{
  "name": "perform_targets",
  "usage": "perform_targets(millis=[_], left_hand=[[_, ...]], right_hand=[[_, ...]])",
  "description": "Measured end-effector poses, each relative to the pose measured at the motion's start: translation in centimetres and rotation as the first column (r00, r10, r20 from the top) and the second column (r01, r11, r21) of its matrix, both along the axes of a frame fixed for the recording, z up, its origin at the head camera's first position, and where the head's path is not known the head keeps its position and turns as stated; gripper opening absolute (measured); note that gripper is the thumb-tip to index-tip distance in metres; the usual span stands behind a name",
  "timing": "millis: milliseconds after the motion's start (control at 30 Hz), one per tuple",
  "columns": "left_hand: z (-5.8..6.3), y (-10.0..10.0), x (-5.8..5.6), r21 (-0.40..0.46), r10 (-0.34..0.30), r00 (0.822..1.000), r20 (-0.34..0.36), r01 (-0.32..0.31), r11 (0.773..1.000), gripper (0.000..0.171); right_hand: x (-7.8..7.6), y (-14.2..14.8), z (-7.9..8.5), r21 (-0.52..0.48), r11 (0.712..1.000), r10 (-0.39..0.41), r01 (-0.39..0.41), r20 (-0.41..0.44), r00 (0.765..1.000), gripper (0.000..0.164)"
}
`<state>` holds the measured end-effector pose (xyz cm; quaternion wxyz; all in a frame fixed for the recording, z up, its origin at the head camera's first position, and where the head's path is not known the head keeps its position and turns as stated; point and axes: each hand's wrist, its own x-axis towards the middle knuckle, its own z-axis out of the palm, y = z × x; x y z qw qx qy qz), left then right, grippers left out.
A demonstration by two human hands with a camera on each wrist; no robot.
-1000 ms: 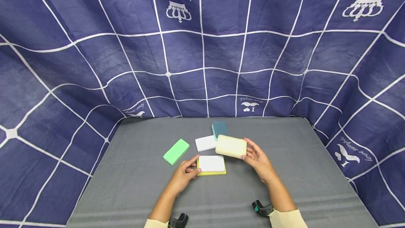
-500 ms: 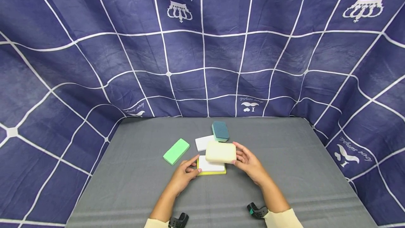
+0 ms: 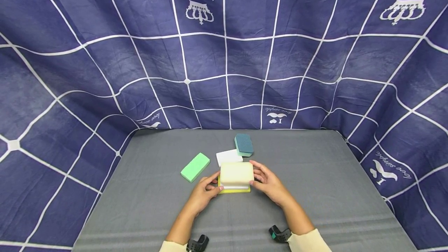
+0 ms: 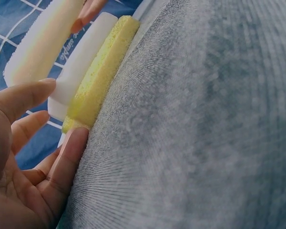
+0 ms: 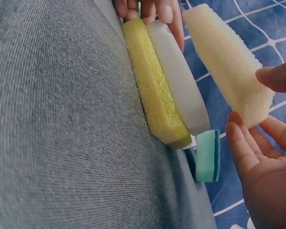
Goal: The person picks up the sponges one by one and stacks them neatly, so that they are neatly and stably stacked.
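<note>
Between thumb and fingers, my right hand [image 3: 272, 186] holds a cream sponge [image 3: 236, 173] by its right end. It hovers tilted over a two-layer stack, with a gap showing in both wrist views. The stack is a white sponge block [image 4: 81, 71] lying on a yellow sponge [image 5: 150, 86], flat on the grey cloth. My left hand [image 3: 203, 195] grips the stack's left end, thumb and fingertips at its corners. From the head view the cream sponge hides most of the white block.
A green sponge [image 3: 195, 167] lies left of the stack. Behind it are another white block [image 3: 228, 158] and a teal sponge [image 3: 244, 145] with a darker top, overlapping in this view. A blue checked curtain [image 3: 245, 57] encloses the grey table [image 3: 140, 209] at the back and sides.
My right hand has carried the cream sponge leftward and toward me, from the stack's right to directly over it. My left hand has stayed at the stack's left end.
</note>
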<state>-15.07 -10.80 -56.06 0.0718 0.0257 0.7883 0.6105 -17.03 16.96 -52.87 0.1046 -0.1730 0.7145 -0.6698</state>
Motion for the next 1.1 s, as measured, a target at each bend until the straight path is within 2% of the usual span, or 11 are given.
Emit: perform_targets(millis=[167, 433, 700, 933, 1100], left_hand=[[-0.1, 0.0, 0.0, -0.002, -0.002, 1.000, -0.006, 0.002, 1.000, 0.061], [-0.1, -0.1, 0.0, 0.027, 0.021, 1.000, 0.013, -0.021, 0.999, 0.062], [0.0, 0.0, 0.2, -0.003, 0.020, 1.000, -0.024, -0.020, 1.000, 0.070], [0.8, 0.0, 0.5, -0.035, 0.038, 0.999, -0.022, -0.039, 0.999, 0.082], [1.2, 0.2, 0.8, 0.014, 0.012, 0.999, -0.029, -0.011, 1.000, 0.091]], right_hand=[[0.0, -0.3, -0.2, 0.038, 0.999, -0.007, 0.008, -0.017, 1.000, 0.074], [-0.1, -0.5, -0.8, 0.122, 0.990, -0.063, 0.074, -0.089, 0.994, 0.069], [-0.2, -0.6, -1.5, 0.169, 0.984, -0.051, 0.062, -0.072, 0.996, 0.071], [-0.2, -0.5, -1.6, 0.193, 0.981, -0.014, 0.019, -0.027, 1.000, 0.078], [-0.1, -0.4, -1.5, 0.192, 0.981, 0.002, -0.001, -0.001, 1.000, 0.084]])
